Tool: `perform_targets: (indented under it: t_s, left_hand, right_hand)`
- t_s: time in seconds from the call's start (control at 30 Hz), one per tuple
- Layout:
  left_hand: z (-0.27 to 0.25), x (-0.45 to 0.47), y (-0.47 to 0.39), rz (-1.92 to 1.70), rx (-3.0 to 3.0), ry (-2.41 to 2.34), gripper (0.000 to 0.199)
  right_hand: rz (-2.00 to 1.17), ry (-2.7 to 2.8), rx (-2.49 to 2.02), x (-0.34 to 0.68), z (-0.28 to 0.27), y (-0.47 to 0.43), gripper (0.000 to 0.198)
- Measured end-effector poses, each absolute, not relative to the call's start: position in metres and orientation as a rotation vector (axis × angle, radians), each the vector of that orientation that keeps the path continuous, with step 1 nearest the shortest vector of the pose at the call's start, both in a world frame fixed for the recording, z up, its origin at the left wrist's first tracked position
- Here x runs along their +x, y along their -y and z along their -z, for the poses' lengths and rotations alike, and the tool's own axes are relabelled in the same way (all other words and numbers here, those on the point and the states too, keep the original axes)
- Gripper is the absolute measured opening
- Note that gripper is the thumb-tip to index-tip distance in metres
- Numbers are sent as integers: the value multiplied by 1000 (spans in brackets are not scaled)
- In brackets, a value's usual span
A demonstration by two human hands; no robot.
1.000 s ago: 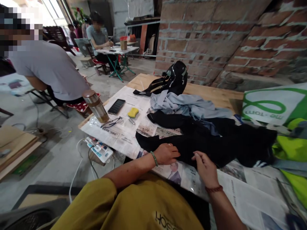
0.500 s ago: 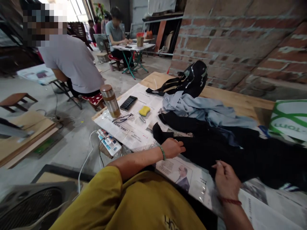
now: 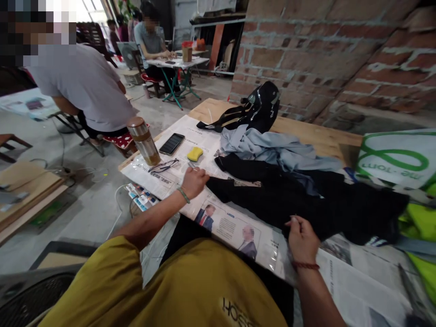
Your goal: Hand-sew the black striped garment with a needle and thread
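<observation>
Sponge, yellow, waisted, sits beyond the curled left hand, near one end of a long black cloth garment on newspaper; the right hand curls at its near edge; I cannot tell either's grip.

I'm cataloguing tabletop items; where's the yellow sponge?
Head view, left of centre: the yellow sponge lies on newspaper, right of the phone, just beyond the left hand.
</observation>
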State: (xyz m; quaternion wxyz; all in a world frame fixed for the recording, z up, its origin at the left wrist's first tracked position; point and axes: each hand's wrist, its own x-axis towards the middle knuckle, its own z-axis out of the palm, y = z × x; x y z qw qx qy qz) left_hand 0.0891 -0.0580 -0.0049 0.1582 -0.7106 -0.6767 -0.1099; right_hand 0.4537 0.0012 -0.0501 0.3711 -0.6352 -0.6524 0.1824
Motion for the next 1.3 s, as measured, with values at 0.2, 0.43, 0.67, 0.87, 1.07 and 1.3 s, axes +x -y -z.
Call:
perform_targets:
  t_s: [0.2, 0.43, 0.67, 0.87, 1.07, 1.3]
  left_hand:
    - [-21, 58, 85, 457, -1705, 2162, 19]
    - [-13, 186, 71, 694, -2476, 1443, 30]
    - [22, 245, 21, 432, -2691, 1358, 29]
    - [34, 231, 9, 1058, -2689, 1456, 22]
    - [30, 231, 13, 1413, -2694, 1474, 13]
    - [30, 231, 10, 1488, -2605, 1703, 13]
  right_hand:
    - [-495, 1659, -1610, 453, 51, -1, 49]
    - [-522, 1607, -1615, 451, 47, -1, 48]
    - [-592, 1535, -1590, 453, 52, -4, 43]
    - [-665, 1241, -1267, 454, 16, 9, 30]
    - [-695, 1796, -1100, 435, 4, 51, 20]
    - [-635, 2157, -1120, 422, 46, 60, 24]
